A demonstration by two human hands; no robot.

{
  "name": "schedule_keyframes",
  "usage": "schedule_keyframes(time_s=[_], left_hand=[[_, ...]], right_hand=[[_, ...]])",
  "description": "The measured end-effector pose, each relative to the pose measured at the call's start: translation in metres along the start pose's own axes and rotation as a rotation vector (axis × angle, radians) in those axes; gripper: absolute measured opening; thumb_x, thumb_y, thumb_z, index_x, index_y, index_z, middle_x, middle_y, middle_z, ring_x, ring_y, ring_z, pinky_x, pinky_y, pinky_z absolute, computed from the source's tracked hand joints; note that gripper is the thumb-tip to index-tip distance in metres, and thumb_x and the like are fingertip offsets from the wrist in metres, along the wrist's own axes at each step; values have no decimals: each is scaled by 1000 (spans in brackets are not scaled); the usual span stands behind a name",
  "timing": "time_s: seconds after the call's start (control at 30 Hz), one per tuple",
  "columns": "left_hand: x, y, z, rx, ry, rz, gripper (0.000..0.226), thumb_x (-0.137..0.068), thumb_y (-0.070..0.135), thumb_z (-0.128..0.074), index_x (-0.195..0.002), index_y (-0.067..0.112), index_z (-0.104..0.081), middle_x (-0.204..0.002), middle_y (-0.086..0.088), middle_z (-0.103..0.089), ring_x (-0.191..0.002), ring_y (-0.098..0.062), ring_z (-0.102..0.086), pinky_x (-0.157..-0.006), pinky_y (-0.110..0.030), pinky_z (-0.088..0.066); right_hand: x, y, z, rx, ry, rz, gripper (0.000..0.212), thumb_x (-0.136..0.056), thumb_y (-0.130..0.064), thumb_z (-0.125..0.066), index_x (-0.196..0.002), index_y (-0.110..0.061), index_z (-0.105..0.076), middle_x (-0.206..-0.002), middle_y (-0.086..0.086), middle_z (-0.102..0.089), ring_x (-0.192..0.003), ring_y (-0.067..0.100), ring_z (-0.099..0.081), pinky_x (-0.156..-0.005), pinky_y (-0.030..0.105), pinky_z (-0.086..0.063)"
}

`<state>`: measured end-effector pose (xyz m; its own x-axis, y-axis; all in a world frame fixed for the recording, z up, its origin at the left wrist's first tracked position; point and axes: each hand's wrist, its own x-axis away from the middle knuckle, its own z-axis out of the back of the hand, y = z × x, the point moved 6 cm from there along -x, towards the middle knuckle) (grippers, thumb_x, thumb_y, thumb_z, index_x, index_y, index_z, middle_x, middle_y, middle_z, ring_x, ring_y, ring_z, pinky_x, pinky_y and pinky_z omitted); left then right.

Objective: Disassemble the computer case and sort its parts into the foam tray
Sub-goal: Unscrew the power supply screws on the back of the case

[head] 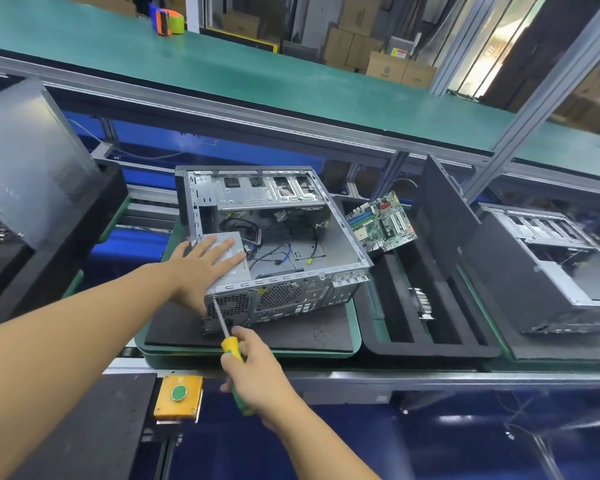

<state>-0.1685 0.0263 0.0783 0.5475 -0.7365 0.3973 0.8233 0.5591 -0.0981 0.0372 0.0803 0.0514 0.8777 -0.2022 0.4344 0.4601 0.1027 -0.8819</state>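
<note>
An open grey computer case (340,233) lies on its side on a black mat on a green pallet (355,336). My left hand (201,268) presses flat on the silver power supply (238,271) in the case's near left corner. My right hand (257,368) grips a yellow-green screwdriver (230,344), whose tip touches the rear panel's top left corner. A green motherboard (381,221) leans tilted in the black foam tray (430,344) to the right. A small barcoded part (421,303) stands in one of the tray's slots.
A black side panel (444,220) stands upright along the tray's right side. Another stripped case (548,268) sits at far right, and a closed case (25,161) at far left. A yellow box with a green button (178,393) is at the front edge. A green shelf (257,77) runs behind.
</note>
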Motion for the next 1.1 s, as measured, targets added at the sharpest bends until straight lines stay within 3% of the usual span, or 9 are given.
schedule_keyframes(time_s=[0.1,0.23,0.37,0.5,0.63,0.7,0.77,0.87,1.1], left_hand=[[0,1,0,2,7,3,133,-71,59,-74,-146,42,34,-158,3,38,-149,-28,26,-119,-60,1],[2,1,1,11,0,7,133,-71,55,-76,-146,43,33,-157,4,38,-149,-27,26,-119,-60,0],[3,2,2,18,6,9,132,-71,53,-76,-147,43,32,-158,4,37,-149,-27,26,-119,-60,0],[4,3,3,36,7,7,131,-72,54,-76,-148,43,31,-159,4,36,-149,-27,25,-119,-61,-1],[3,1,2,53,20,1,131,-71,55,-76,-148,44,29,-159,6,35,-149,-27,26,-119,-61,-1],[2,0,1,57,28,3,132,-70,53,-77,-147,45,30,-159,7,35,-149,-26,26,-119,-62,-1],[2,0,1,60,26,7,133,-69,52,-78,-147,46,29,-159,8,35,-149,-26,26,-119,-62,-1],[4,1,3,55,22,11,133,-70,51,-79,-148,45,28,-159,7,34,-149,-26,24,-119,-61,-1],[9,6,7,26,5,30,133,-72,51,-81,-150,41,26,-160,3,33,-150,-27,23,-119,-61,-3]], right_hand=[[2,6,-8,-404,-92,-122,43,-100,-9,-51,-140,-21,-41,-104,7,-58,-63,16,-63,-56,35,-61],[-2,-2,2,-486,-135,-157,22,-101,-15,-52,-121,-7,-50,-81,6,-62,-53,16,-51,-42,26,-45],[-2,-3,-4,-582,-302,-311,33,-100,-29,-41,-102,-3,-62,-85,9,-63,-59,14,-52,-50,27,-47],[-3,4,-6,-603,-370,-290,35,-103,-28,-38,-103,-2,-61,-91,12,-67,-65,15,-55,-58,28,-49],[0,11,-6,-554,-350,-279,33,-105,-42,-42,-111,-12,-55,-86,7,-66,-63,19,-60,-56,34,-58],[3,16,-5,-518,-349,-305,35,-103,-52,-41,-112,-20,-54,-80,3,-62,-55,17,-54,-49,28,-53],[3,17,-5,-533,-379,-330,35,-101,-57,-41,-110,-25,-53,-75,1,-55,-49,13,-41,-43,18,-37],[0,14,-4,-614,-422,-346,32,-98,-47,-40,-106,-18,-52,-72,1,-48,-49,12,-37,-38,15,-27],[6,18,-12,-772,-444,-310,31,-97,-32,-38,-99,-8,-57,-82,6,-56,-58,15,-46,-39,22,-35]])
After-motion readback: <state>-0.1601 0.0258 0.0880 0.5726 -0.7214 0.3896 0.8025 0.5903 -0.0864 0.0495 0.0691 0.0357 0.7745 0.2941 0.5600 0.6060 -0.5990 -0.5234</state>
